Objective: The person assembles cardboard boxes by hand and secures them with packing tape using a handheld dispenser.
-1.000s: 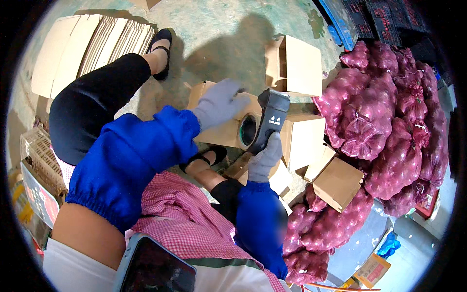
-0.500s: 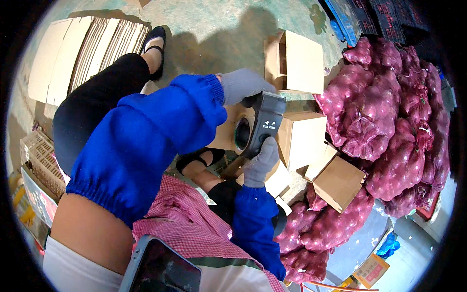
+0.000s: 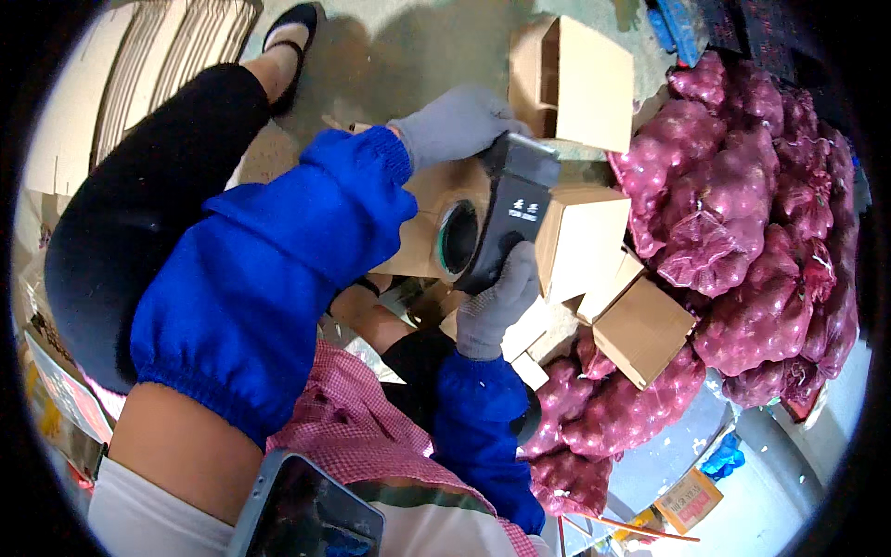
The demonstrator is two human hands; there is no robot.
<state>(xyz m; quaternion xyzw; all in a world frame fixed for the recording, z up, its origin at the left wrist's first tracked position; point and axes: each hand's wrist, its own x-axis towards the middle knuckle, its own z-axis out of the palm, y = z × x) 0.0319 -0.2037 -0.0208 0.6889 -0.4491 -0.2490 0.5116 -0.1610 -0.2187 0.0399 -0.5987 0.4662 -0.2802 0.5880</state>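
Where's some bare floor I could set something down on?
Bare floor shows at the top, beyond the left hand, between the black shoe and the upper open box. It's crowded to the right, where smaller boxes and purple mesh sacks sit close together.

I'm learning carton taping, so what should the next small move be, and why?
Probably ease the left hand slightly back: it sits at or beside the front end of the tape dispenser, which the right hand grips, and its fingers might snag there.

The tape dispenser (image 3: 516, 197) looks smooth plastic, the box (image 3: 432, 189) matt cardboard, the sleeves (image 3: 264, 255) cloth.
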